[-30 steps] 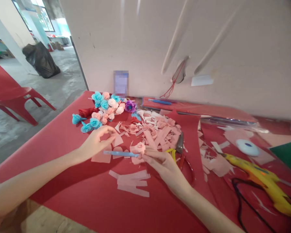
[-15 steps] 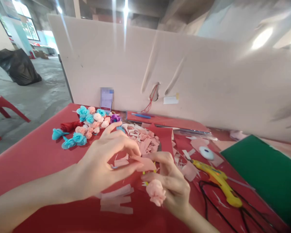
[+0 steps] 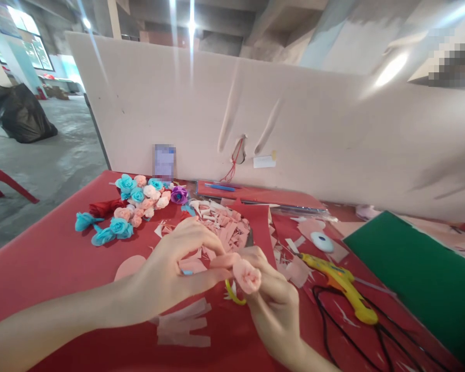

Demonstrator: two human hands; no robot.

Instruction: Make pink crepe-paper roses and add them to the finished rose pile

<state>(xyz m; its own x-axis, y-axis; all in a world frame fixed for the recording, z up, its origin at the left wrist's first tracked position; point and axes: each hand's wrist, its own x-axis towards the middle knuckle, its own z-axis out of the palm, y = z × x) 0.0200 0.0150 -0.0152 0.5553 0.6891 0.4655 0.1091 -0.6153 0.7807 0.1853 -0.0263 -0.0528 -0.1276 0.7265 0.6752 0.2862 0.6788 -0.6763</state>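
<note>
A small pink paper rose (image 3: 248, 276) is held up over the red table, its curled centre towards me. My right hand (image 3: 277, 297) is closed on the rose from behind and below; most of its grip is hidden. My left hand (image 3: 178, 263) pinches with thumb and forefinger at the rose's left side, on a pink paper petal (image 3: 228, 261) that is mostly covered by the fingers. Under the hands a curved yellow loop (image 3: 234, 294) shows, its kind unclear. Pale pink paper strips (image 3: 186, 325) lie on the table below my left hand.
Blue, pink, red and purple paper flowers (image 3: 139, 199) lie at the back left, near a propped phone (image 3: 164, 163). Pink paper scraps (image 3: 232, 230) are heaped in the middle. A yellow glue gun (image 3: 341, 281) with black cord and a green board (image 3: 414, 279) lie right.
The pink rose has risen and turned its centre towards me, now at the left fingertips. The petal that showed widely between my hands is largely hidden. The view has shifted slightly.
</note>
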